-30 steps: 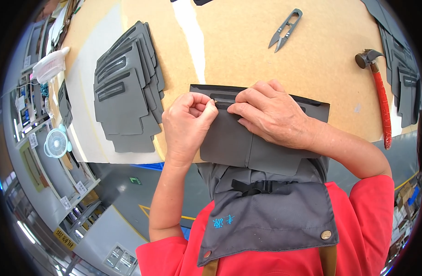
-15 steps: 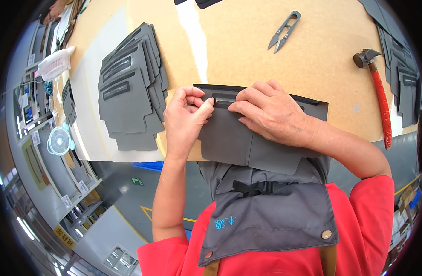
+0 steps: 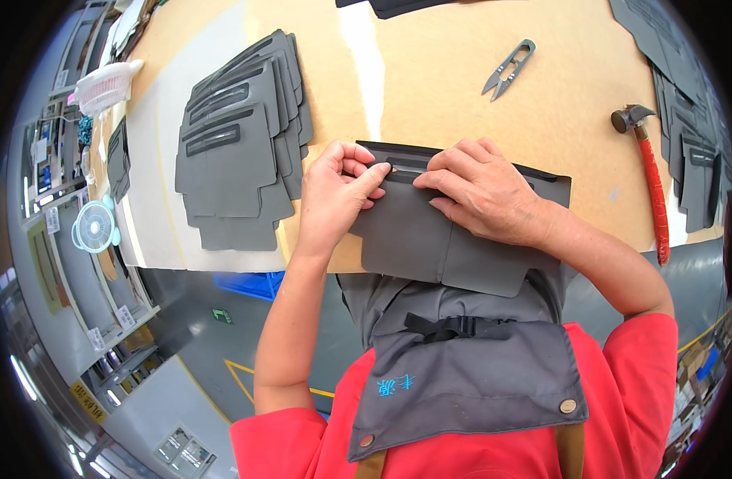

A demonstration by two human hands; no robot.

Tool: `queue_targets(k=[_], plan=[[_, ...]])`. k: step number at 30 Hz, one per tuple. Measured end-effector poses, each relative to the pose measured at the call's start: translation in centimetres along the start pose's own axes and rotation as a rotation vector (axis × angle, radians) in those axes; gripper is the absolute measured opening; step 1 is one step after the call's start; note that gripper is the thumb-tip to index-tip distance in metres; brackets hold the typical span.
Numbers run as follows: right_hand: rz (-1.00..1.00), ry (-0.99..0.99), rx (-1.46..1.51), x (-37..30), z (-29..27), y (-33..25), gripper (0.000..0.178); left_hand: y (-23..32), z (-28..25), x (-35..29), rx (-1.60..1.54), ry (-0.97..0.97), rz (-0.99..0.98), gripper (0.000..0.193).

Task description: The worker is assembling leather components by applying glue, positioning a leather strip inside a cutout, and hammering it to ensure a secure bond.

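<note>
A dark grey leather-like panel [image 3: 414,239] lies at the near edge of the table, its lower part hanging over toward my lap. Near its top edge runs a long slot with a black strip that looks like a zip. My left hand [image 3: 342,188] is closed in a pinch at the slot's left end; a tiny metallic glint shows at the thumb tip, too small to name. My right hand [image 3: 490,195] presses bent fingers on the panel along the slot, thumb tucked below. The right part of the slot is hidden under it.
Left of the panel is a fanned stack of similar slotted grey panels [image 3: 226,172]. Thread snips [image 3: 510,70] lie toward the far right, and a red-handled hammer [image 3: 652,184] lies farther right. More grey pieces [image 3: 697,152] are stacked at the right rim. A blue crate [image 3: 250,283] stands below the table edge.
The view has shifted slightly, moving the scene in the picture. My left forearm now slants more outward at the elbow. Both hands stay on the panel's slot in nearly the same grip.
</note>
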State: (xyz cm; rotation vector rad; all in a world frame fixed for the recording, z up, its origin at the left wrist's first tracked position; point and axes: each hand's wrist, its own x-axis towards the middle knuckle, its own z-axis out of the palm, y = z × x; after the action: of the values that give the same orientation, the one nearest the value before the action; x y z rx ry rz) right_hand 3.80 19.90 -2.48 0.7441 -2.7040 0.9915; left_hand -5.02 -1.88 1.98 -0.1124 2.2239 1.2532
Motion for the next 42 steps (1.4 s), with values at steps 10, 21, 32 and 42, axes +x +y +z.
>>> queue_targets(k=[10, 21, 32, 42], plan=[[0.301, 0.123, -0.029, -1.4, -5.8, 1.3, 0.033, -1.0, 0.0, -0.4, -0.063, 0.007, 0.035, 0.017], [0.605, -0.064, 0.009, -5.2, -8.6, 1.2, 0.022, -0.6, 0.3, -0.5, -0.039, 0.034, 0.152, 0.023], [0.562, 0.079, 0.148, -3.2, -10.0, 0.2, 0.017, 4.6, 7.9, 2.6, 0.627, -0.422, 0.915, 0.062], [0.67, 0.351, 0.508, -5.1, -6.9, -1.8, 0.019, 7.3, 6.3, 4.9, 0.219, -0.713, 0.196, 0.021]])
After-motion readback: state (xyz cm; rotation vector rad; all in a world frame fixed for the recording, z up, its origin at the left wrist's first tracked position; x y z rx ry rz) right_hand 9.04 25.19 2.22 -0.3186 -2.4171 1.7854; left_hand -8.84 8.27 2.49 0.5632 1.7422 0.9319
